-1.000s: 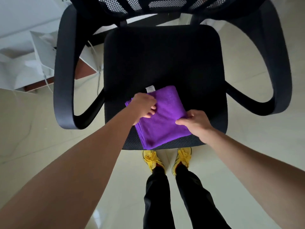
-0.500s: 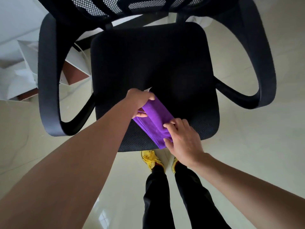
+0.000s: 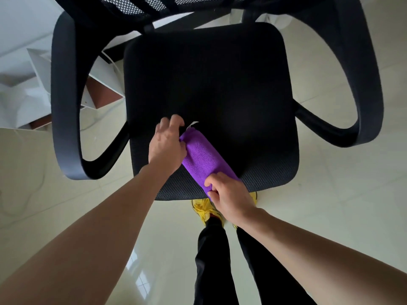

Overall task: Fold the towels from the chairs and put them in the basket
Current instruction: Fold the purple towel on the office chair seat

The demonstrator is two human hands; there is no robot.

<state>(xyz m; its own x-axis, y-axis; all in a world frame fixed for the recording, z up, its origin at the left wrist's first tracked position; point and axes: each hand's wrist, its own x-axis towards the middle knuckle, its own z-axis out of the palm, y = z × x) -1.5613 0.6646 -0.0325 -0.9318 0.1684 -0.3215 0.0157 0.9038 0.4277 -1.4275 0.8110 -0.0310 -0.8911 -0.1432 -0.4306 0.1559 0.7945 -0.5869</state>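
Nearest, the right hand [image 3: 231,197] pinches the near end of the towel [image 3: 203,156] at the front edge of the seat [image 3: 220,84], fingers curled closed on the cloth. The purple towel lies folded into a narrow strip on the seat's front left part, running away diagonally. At its far end the left hand [image 3: 166,146] rests against the fold, thumb and fingers loosely spread, beside a white tag [image 3: 192,124].

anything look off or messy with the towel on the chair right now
Nothing stands out. The purple towel lies as a narrow folded strip near the front of the chair seat, with a white tag at its far end.
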